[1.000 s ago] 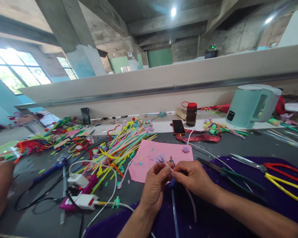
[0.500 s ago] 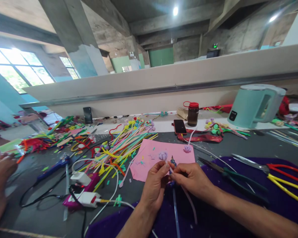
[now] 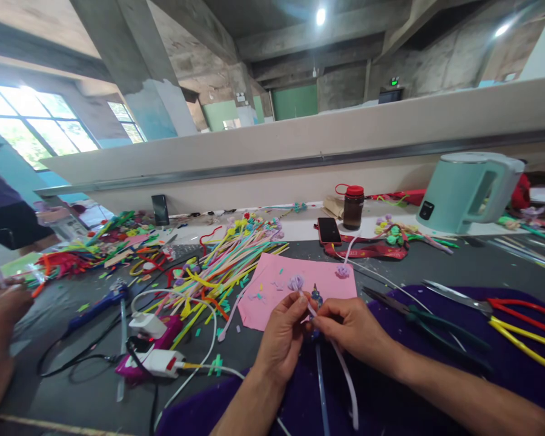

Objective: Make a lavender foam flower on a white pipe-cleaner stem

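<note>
Still both hands, left hand and right hand, pinch the lilac pipe-cleaner flower, barely shifted.

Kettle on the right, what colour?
The kettle is pale mint green with a small black panel low on its side; the head view shows it.

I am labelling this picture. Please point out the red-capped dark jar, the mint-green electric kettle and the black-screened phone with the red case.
red-capped dark jar (image 3: 353,212), head view, dark body.
mint-green electric kettle (image 3: 454,194), head view, side wall.
black-screened phone with the red case (image 3: 329,231), head view, screen.
</note>
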Motion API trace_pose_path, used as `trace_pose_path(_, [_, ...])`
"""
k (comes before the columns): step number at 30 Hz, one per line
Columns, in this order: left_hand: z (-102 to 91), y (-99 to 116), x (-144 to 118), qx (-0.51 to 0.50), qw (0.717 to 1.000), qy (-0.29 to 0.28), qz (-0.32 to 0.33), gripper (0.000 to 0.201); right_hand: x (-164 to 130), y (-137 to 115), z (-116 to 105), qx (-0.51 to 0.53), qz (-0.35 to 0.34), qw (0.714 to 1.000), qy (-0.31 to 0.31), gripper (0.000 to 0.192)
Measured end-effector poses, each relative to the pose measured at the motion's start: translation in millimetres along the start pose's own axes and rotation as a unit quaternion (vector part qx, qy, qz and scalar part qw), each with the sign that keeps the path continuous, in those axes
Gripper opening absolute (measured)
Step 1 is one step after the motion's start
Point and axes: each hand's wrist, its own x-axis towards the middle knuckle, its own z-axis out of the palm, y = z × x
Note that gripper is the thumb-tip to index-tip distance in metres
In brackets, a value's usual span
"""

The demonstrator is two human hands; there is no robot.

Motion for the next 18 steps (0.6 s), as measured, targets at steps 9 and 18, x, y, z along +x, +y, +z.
trace_pose_path(9, [-0.5,1,0,-0.001,1.000,0.007,0.000,0.016,-1,6,3,0.001,0.010,1.000,-0.010,0.020])
trace_pose_path(18, [-3.8,13,0,-0.006,1.000,-0.021,0.004,0.013,-1,5,-8,0.089,0.041,0.993,-0.067,0.030])
